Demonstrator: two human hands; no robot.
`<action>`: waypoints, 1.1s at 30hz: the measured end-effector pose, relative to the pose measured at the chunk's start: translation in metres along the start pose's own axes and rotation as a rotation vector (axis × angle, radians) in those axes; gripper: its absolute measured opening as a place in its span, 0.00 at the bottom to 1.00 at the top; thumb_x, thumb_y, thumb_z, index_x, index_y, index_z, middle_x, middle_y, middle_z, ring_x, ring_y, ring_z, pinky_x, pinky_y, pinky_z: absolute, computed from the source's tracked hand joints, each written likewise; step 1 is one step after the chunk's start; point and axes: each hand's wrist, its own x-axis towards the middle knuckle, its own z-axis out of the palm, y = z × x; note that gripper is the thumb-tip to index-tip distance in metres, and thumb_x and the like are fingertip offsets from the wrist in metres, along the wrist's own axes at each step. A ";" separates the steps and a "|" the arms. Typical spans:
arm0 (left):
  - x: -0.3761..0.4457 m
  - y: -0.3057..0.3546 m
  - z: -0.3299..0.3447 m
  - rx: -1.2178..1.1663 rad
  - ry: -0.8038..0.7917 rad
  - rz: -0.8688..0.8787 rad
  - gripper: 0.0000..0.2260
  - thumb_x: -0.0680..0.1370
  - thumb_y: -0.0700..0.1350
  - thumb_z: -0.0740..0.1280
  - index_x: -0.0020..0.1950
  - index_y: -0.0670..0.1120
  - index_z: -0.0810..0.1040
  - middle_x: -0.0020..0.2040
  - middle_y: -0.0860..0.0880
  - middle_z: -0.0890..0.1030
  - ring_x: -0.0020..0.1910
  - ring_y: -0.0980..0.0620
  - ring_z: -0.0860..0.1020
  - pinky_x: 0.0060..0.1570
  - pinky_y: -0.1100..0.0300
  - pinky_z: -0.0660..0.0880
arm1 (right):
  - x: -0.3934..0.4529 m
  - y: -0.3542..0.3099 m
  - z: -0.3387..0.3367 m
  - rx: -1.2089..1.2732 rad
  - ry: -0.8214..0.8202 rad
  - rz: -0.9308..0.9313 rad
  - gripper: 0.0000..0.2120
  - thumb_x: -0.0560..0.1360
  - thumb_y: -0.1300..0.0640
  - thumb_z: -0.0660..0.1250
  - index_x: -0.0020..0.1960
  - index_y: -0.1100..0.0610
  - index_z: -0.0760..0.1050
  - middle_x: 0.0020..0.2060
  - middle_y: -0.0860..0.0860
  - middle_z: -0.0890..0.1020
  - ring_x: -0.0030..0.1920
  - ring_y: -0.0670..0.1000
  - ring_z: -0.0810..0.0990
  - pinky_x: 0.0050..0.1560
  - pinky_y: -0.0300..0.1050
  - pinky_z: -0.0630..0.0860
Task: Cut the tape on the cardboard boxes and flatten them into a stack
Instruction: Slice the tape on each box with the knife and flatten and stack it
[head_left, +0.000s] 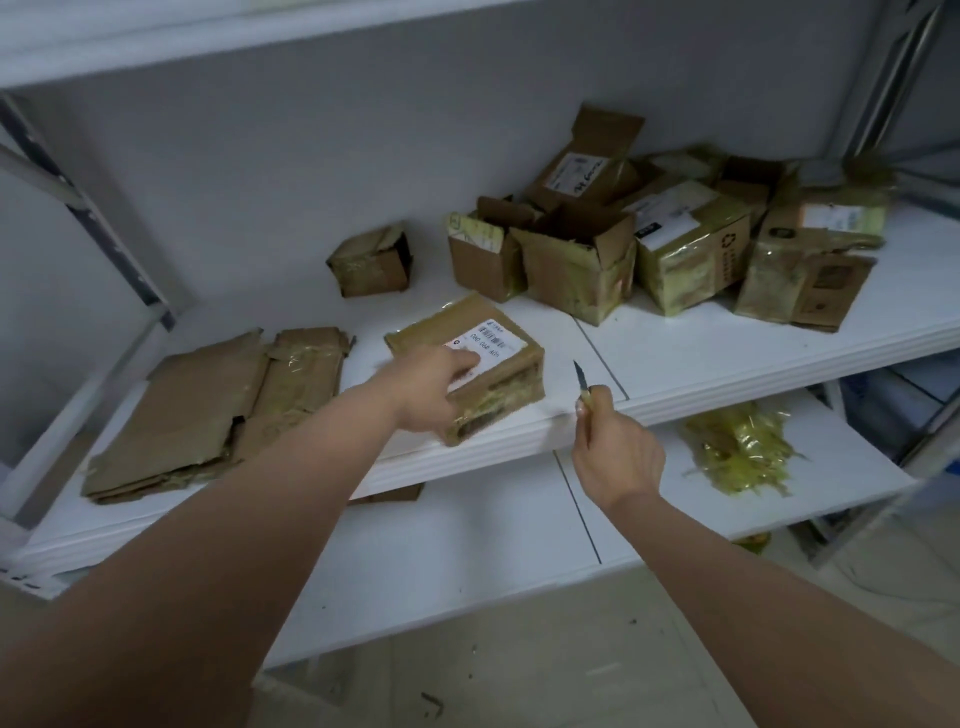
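Left hand (434, 389) grips the box (467, 364) at the shelf (727, 353) front edge. Right hand (615, 452) grips the knife (584, 384), blade up, just right of the box. The box's long axis runs left-right; the knife hand approaches from its right end.

The white shelf (701, 358) is bare between the taped box (467, 364) at its front edge and the box cluster (649, 234) at rear right — a hand passes there. To the left, the flattened stack (208, 410) occupies the surface; a small box (370, 262) stands behind — apart from both.
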 end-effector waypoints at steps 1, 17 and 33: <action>-0.003 -0.009 -0.002 -0.030 -0.009 -0.018 0.19 0.73 0.38 0.64 0.64 0.48 0.73 0.60 0.49 0.77 0.57 0.45 0.75 0.57 0.50 0.74 | 0.003 0.003 -0.001 0.013 -0.001 0.003 0.09 0.82 0.53 0.50 0.55 0.56 0.67 0.38 0.54 0.78 0.41 0.59 0.77 0.34 0.46 0.65; 0.012 0.001 0.027 -0.127 0.057 0.003 0.25 0.82 0.47 0.60 0.76 0.61 0.55 0.79 0.56 0.50 0.78 0.47 0.41 0.74 0.41 0.40 | 0.020 0.015 0.005 0.124 -0.307 -0.203 0.12 0.82 0.48 0.48 0.53 0.53 0.67 0.35 0.48 0.75 0.38 0.54 0.73 0.35 0.45 0.64; 0.016 -0.005 0.029 -0.120 0.032 0.009 0.24 0.83 0.45 0.57 0.77 0.59 0.52 0.79 0.55 0.49 0.78 0.46 0.39 0.74 0.42 0.40 | 0.018 0.009 0.029 -0.048 -0.347 -0.292 0.11 0.83 0.50 0.46 0.57 0.54 0.64 0.32 0.48 0.72 0.33 0.56 0.71 0.31 0.45 0.62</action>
